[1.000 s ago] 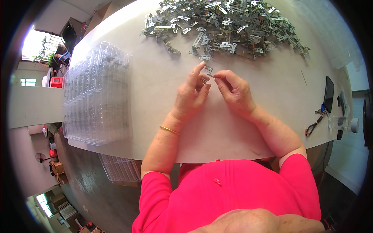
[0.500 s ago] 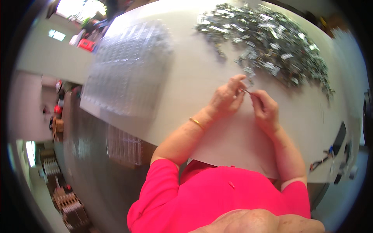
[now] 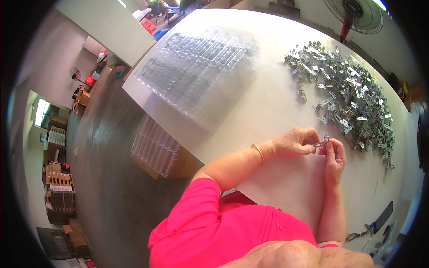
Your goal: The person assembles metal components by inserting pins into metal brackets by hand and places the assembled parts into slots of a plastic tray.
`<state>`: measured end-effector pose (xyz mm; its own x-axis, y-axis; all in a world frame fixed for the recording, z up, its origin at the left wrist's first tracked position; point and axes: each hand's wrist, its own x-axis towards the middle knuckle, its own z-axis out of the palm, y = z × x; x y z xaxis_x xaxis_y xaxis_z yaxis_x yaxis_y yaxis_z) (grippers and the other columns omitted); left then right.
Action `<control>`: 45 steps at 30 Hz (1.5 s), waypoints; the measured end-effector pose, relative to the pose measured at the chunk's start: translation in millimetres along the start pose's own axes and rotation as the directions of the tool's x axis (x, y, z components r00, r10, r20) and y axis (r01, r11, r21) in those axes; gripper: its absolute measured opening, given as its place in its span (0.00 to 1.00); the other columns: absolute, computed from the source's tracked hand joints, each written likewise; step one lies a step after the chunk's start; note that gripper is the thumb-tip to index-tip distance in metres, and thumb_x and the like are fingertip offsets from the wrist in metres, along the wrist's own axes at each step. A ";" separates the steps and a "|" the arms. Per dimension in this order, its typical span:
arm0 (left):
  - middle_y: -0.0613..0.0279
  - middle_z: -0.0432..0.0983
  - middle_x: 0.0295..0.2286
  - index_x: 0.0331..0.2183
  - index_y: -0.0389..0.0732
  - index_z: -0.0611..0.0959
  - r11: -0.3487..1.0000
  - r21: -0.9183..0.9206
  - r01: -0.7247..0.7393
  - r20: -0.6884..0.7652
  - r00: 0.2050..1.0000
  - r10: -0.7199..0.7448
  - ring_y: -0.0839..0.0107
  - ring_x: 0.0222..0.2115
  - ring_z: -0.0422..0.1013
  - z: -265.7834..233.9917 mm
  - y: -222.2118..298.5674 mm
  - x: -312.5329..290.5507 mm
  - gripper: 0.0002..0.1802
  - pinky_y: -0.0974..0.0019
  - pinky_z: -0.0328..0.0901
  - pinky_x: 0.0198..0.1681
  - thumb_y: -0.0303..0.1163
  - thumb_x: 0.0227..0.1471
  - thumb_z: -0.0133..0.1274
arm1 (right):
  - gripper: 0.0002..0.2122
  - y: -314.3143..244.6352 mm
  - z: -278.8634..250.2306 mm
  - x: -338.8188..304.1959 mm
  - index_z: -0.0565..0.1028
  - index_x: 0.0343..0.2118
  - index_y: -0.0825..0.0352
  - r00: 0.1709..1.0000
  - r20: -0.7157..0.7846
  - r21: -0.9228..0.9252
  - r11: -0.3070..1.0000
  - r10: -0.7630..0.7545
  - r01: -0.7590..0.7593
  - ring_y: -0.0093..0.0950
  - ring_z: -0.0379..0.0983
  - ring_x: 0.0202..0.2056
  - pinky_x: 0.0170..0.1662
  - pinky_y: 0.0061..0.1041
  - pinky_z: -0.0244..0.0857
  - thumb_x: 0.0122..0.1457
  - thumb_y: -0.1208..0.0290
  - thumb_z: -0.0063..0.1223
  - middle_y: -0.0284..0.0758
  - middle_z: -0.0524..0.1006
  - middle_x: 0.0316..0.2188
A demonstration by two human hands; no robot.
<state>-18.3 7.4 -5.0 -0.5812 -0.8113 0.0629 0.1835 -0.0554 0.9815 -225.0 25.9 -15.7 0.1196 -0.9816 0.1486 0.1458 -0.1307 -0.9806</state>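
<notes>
My left hand (image 3: 296, 141) pinches one end of a small metal bracket (image 3: 320, 144), and my right hand (image 3: 334, 160) grips its other end with thumb and forefinger. The bracket is silvery and narrow, held just above the white tabletop (image 3: 268, 116); part of it is hidden by my fingertips. A gold bangle (image 3: 258, 154) circles my left wrist. Just beyond my hands spreads a heap of loose metal brackets (image 3: 355, 96), tangled together. A few small pieces (image 3: 302, 92) lie apart at the heap's left side.
Stacked clear plastic trays (image 3: 192, 73) cover the table's left part. Beside the table, more clear trays (image 3: 156, 145) rest on a cardboard box. Pliers (image 3: 357, 235) and a black flat object (image 3: 384, 216) lie at right. A fan (image 3: 353, 11) stands behind the table; cartons (image 3: 60, 190) line the far left.
The view has swung, so the table's contents sit differently in the picture. Both hands now hold the bracket with it more plainly visible between them; the left fingers have lowered onto it.
</notes>
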 end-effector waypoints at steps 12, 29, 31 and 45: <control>0.56 0.74 0.21 0.37 0.34 0.75 0.766 0.622 -0.165 -0.196 0.914 0.356 0.71 0.21 0.70 8.5 -5.1 3.1 0.11 0.66 0.67 0.27 0.28 0.52 0.57 | 0.06 1.6 1.8 0.1 0.74 0.43 0.65 0.994 -0.107 0.014 1.000 0.014 -0.012 0.18 0.72 0.34 0.38 0.20 0.70 0.67 0.72 0.48 0.29 0.76 0.37; 0.58 0.81 0.35 0.40 0.34 0.76 0.688 0.724 -0.049 -0.576 0.505 0.643 0.74 0.38 0.77 -71.4 200.7 -139.8 0.05 0.72 0.71 0.43 0.24 0.62 0.50 | 0.05 9.7 -4.5 1.3 0.73 0.43 0.63 0.991 -0.129 -0.013 0.999 0.030 -0.032 0.15 0.69 0.31 0.33 0.17 0.66 0.67 0.72 0.47 0.27 0.75 0.39; 0.57 0.81 0.35 0.40 0.33 0.76 0.698 0.716 0.031 -0.646 0.407 0.645 0.73 0.37 0.77 -114.0 219.7 -169.0 0.07 0.73 0.71 0.44 0.26 0.61 0.51 | 0.05 9.1 -5.3 0.8 0.73 0.43 0.63 0.991 -0.128 -0.009 1.000 0.028 -0.030 0.15 0.69 0.31 0.33 0.17 0.66 0.67 0.72 0.47 0.27 0.75 0.39; 0.58 0.81 0.23 0.27 0.37 0.84 0.466 0.496 0.733 -0.763 0.111 0.637 0.70 0.26 0.78 -348.2 223.6 -282.2 0.10 0.66 0.69 0.31 0.35 0.46 0.61 | 0.05 8.4 -2.4 2.6 0.74 0.42 0.63 0.992 -0.120 -0.062 0.997 0.030 -0.037 0.15 0.68 0.30 0.32 0.16 0.65 0.67 0.72 0.48 0.27 0.75 0.38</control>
<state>462.9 21.3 133.6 0.6571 -0.5691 0.4942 -0.7335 -0.3316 0.5933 -225.8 21.9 -23.9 0.0049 -0.9947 0.1031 0.0803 -0.1024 -0.9915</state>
